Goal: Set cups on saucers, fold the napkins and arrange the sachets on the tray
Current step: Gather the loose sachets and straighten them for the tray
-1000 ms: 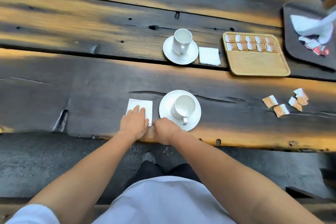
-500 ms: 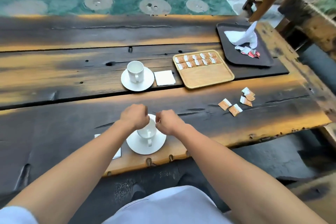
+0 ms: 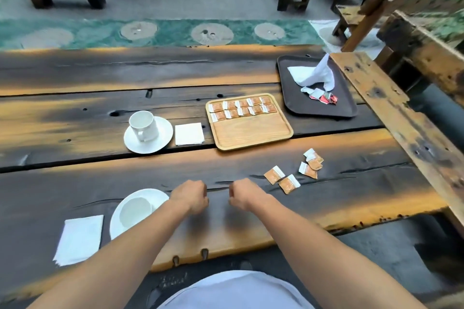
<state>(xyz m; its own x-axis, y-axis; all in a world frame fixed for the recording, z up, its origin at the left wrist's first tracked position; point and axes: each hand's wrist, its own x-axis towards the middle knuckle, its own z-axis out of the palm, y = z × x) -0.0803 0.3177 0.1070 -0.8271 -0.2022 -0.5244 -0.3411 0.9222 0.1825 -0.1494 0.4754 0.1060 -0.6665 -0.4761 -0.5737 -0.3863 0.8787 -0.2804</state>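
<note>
1. Both hands are loosely curled into fists and hold nothing: the left hand (image 3: 191, 197) and right hand (image 3: 244, 194) hover side by side over bare table (image 3: 75, 118), near the front edge.
2. Five loose sachets (image 3: 292, 173) lie on the table to the right of the hands, well apart from the wooden tray (image 3: 251, 132); they look like the job left to do.
3. Risk: the sachets are thin and flat on rough, cracked wood, so a hurried pinch may slide one along or catch it in a crack.
4. Risk: the left forearm crosses right over the near cup (image 3: 135, 209) and saucer (image 3: 148, 195); a careless swing to the right could knock the cup or push it off the front edge.
5. Risk: the near napkin (image 3: 79, 238) sits close to the front edge and could be brushed off by that arm.
6. Tray: two neat rows of sachets fill its far part; the near part is bare wood.
7. Far cup (image 3: 143, 125) stands upright on its saucer (image 3: 160, 142), seemingly empty, with a folded napkin (image 3: 188, 134) just to its right.
8. Dark tray (image 3: 324, 110) at far right holds a crumpled white napkin and some red-and-white scraps.
</note>
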